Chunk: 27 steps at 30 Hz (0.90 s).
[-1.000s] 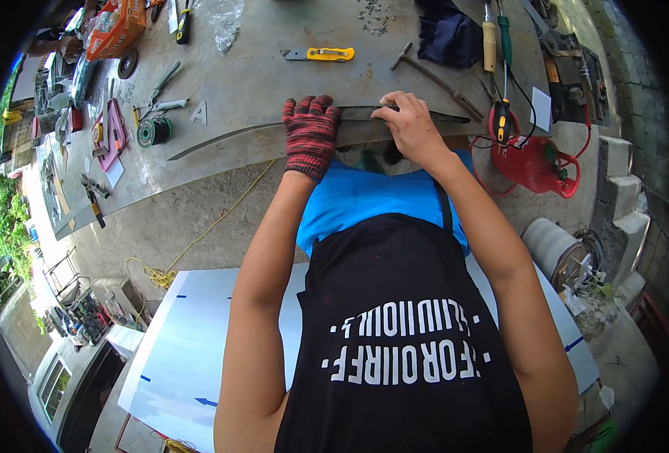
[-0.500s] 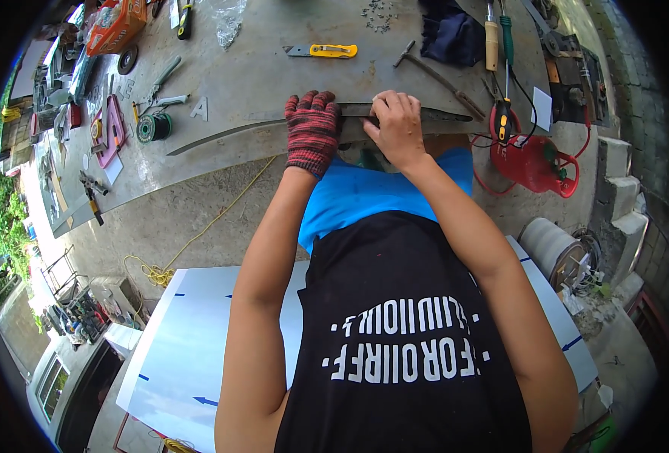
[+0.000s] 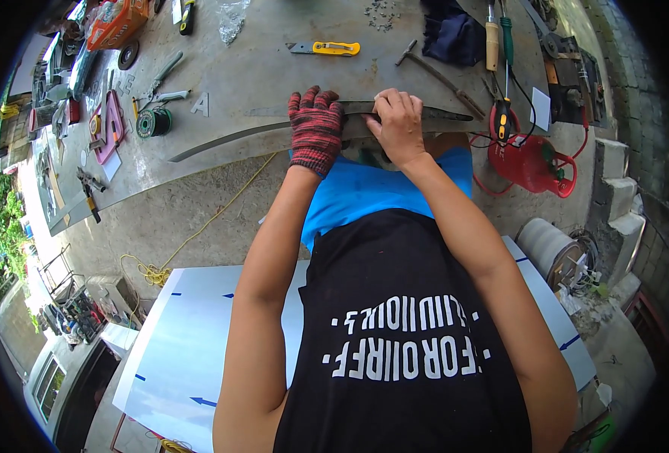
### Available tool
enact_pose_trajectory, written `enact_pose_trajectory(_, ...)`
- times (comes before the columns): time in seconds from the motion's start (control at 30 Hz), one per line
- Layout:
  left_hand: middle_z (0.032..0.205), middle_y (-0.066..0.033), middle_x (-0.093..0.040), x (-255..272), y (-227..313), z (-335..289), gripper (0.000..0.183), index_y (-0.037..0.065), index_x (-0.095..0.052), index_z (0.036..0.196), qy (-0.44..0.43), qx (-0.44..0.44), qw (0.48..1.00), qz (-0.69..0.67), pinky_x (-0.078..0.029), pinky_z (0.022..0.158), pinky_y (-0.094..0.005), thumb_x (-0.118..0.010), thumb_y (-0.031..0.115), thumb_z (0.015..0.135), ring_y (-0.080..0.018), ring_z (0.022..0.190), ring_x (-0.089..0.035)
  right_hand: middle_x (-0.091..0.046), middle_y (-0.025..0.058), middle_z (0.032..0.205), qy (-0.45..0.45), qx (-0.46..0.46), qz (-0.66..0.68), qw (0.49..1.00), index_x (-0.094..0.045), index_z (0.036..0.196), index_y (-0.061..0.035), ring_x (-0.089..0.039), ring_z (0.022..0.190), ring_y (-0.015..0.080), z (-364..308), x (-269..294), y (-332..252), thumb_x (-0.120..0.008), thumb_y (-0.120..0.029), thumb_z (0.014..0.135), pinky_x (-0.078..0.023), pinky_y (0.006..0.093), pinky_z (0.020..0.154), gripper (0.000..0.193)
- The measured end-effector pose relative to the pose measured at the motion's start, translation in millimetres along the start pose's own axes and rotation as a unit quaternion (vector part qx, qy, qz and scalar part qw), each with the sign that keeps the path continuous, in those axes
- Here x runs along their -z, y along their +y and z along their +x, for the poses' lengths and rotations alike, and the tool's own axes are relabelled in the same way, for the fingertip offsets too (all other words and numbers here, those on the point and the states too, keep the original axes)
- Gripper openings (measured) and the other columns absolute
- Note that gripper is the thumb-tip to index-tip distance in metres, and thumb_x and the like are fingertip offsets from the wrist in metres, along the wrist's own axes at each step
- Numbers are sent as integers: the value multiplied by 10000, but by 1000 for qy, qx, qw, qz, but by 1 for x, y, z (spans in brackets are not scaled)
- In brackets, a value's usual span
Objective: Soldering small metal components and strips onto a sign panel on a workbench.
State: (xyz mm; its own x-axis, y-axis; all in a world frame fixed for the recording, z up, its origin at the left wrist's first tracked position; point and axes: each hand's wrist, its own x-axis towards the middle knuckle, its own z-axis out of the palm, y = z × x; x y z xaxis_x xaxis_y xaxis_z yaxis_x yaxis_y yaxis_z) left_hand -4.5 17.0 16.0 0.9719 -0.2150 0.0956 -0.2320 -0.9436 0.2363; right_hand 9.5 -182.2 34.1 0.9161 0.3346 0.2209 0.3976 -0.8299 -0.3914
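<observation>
Lying along the near edge of the metal table (image 3: 251, 83), the curved metal strip (image 3: 206, 144) ran under the gloved left hand (image 3: 316, 128), its thin tail sweeping out between 8 and 9 o'clock. We took it for light and springy, quick to flex at the loose end, slick against bare skin and perhaps sharp along its rims. The best hold, we judged, was flat and near the middle, where that hand sat. Its fingers lay nearly side by side, tips pointing to 12 o'clock. The bare right hand (image 3: 399, 124) had its fingers curled over a dark bar (image 3: 444, 114), whose tapered end reached toward 3 o'clock; we could not tell whether the hidden fingertips were pinching anything.

As for containers, from the hands, an orange bag (image 3: 123, 26) sat at 10 o'clock with something see-through at its mouth, probably plastic wrap, though the view there was blurred. A red gas tank (image 3: 512, 158) at 3 o'clock hid its contents; a spool of green wire (image 3: 153, 127) stood at 9 o'clock.
</observation>
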Motion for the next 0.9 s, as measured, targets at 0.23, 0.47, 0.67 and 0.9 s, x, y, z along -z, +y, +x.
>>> enact_pose_trajectory(0.23, 1344, -37, -702, 2, -8, 0, 256, 191, -734, 1129, 12, -26, 1000, -5, -335, 1214, -580, -666, 236, 887, -304, 1361, -590, -633, 52, 1109, -12, 9, -15, 1000, -687, 1018, -129, -609, 1109, 276, 1, 3, 2, -875, -207, 800, -415, 459, 1038, 298)
enact_pose_trajectory(0.47, 1330, -27, -695, 2, -11, 1, 249, 219, -734, 1131, 12, -40, 999, 12, -357, 1195, -560, -651, 233, 896, -281, 1328, -605, -643, 63, 1227, -53, 55, 48, 996, -728, 1105, -136, -605, 1213, 291, 1, 28, 16, -822, -103, 836, -416, 468, 1087, 287)
enact_pose_trajectory(0.67, 1323, -19, -694, 4, -11, 2, 239, 250, -736, 1123, -1, -39, 999, 7, -356, 1191, -559, -653, 240, 899, -272, 1321, -609, -647, 79, 1261, -66, 62, 73, 993, -774, 1111, -140, -607, 1218, 305, 0, 29, 28, -715, -16, 882, -431, 465, 1068, 267)
enact_pose_trajectory(0.9, 1313, -18, -701, -4, -16, 1, 235, 245, -735, 1107, 3, -45, 999, 14, -364, 1179, -557, -654, 243, 887, -273, 1277, -630, -645, 90, 1243, -78, 51, 103, 990, -802, 1056, -136, -614, 1194, 308, 1, 27, 31, -677, 0, 893, -443, 454, 1038, 246)
